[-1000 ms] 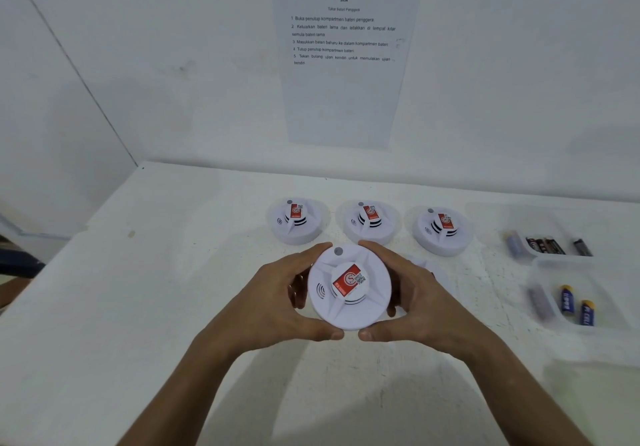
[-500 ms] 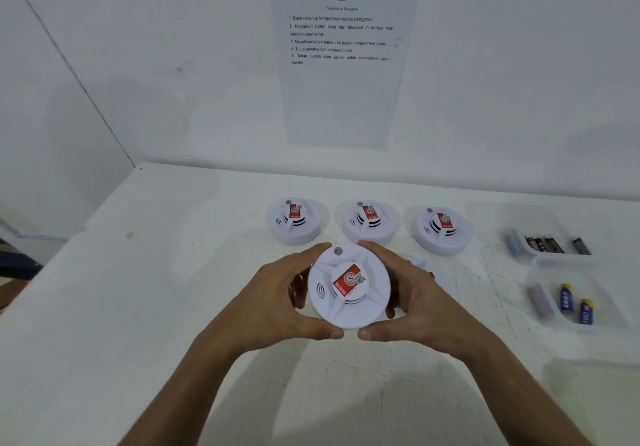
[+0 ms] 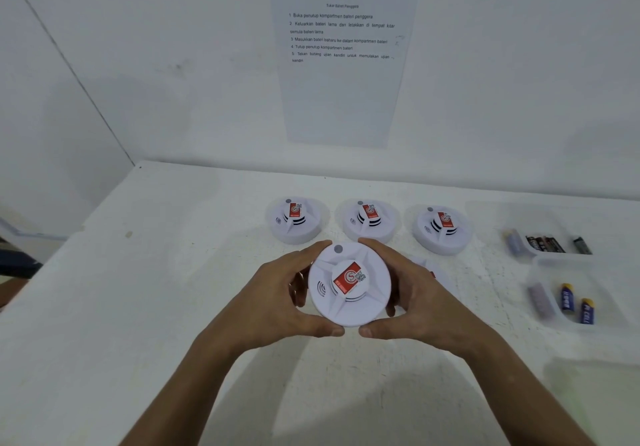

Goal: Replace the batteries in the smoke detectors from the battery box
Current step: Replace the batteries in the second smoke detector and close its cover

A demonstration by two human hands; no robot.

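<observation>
Fingers (image 3: 372, 246) of both hands curl round the smoke detector (image 3: 349, 284) held above the worktop (image 3: 138, 307); to open it, I would grip the rim evenly and twist, not squeeze.

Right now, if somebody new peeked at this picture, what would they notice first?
First, the white smoke detector with a red sticker, gripped at its rim by the left hand and the right hand in the middle. Behind it, three more smoke detectors sit in a row on the white table. On the right, clear trays hold batteries.
</observation>
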